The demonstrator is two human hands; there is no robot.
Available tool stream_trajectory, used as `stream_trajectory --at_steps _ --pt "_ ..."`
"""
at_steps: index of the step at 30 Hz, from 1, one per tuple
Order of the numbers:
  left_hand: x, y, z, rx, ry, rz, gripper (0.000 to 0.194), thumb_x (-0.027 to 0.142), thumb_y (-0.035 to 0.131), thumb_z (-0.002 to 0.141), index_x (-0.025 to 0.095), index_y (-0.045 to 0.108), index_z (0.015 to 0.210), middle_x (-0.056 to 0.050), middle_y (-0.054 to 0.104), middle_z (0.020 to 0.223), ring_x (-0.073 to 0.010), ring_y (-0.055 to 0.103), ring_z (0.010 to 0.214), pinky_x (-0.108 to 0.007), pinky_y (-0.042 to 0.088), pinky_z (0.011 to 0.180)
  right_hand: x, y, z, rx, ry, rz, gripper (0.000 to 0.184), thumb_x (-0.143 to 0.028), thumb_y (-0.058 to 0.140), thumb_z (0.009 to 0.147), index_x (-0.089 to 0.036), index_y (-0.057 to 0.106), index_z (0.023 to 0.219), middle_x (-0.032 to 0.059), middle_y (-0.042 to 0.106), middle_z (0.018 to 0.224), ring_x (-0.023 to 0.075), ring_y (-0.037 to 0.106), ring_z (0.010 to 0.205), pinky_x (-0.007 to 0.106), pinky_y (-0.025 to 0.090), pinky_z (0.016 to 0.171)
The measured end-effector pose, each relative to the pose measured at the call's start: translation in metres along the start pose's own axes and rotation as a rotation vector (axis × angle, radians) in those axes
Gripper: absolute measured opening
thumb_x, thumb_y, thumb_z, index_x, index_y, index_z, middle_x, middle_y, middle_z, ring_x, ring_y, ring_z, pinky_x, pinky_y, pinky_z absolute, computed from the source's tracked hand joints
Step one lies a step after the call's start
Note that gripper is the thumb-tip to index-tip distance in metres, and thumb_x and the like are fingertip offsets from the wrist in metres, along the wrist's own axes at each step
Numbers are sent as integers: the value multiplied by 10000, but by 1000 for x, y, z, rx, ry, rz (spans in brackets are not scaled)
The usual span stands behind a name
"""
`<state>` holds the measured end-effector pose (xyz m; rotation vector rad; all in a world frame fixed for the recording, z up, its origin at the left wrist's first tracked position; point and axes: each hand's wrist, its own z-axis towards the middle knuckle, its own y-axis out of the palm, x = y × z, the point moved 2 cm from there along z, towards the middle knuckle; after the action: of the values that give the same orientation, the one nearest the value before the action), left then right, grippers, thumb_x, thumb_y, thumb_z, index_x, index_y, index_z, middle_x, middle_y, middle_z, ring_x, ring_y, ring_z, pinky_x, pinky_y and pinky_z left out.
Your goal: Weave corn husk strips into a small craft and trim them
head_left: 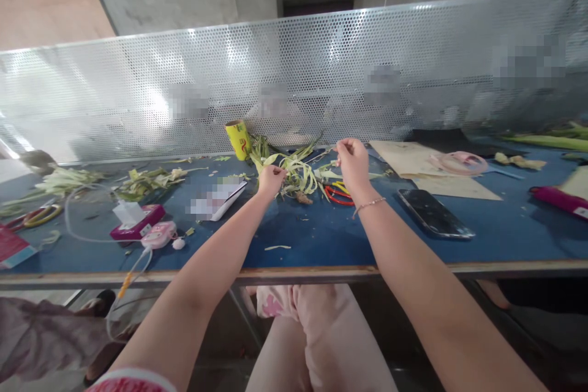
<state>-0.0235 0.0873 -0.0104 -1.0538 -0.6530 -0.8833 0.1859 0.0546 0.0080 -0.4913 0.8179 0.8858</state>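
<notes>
My left hand (272,181) is closed in a pinch at the left side of a loose heap of pale green leaf strips (301,173). What its fingertips hold is too small to make out. Raised just right of the heap, my right hand (353,164) pinches thumb against fingers. A thin pale plant strand appears to run leftward from those fingertips. Red-handled scissors (339,196) lie between the hands, partly under the leaves. Behind my left hand a yellow cardboard tube (237,139) leans against the foliage.
A phone (434,213) lies right on the blue table (303,245), near brown paper (408,160) and a pink tape roll (459,163). To the left are a propped phone (228,201), a tissue pack (138,222) and a pink cabled device (158,234). A perforated metal screen (303,73) stands behind.
</notes>
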Motion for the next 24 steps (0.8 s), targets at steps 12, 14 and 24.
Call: stream_trajectory --at_steps 12,14,24 --pt "9 4 -2 -44 83 -22 20 172 627 691 163 640 677 -39 638 648 -165 594 667 -296 451 717 -19 8 -15 -253 -139 104 104 -233 544 754 -172 603 814 58 678 846 161 628 784 324 499 780" --pt "12 4 -4 -49 130 22 40 159 623 690 164 652 716 -42 647 684 -166 593 690 -294 448 719 -23 11 -21 -315 -190 47 116 -205 536 753 -167 628 814 61 688 841 164 631 783 324 495 781" --pt "20 1 -13 -64 326 205 120 172 537 764 166 657 772 -40 647 740 -164 578 722 -287 447 741 -31 16 -32 -489 -482 -206 180 -158 512 804 -192 680 859 52 688 884 168 614 834 294 477 784"
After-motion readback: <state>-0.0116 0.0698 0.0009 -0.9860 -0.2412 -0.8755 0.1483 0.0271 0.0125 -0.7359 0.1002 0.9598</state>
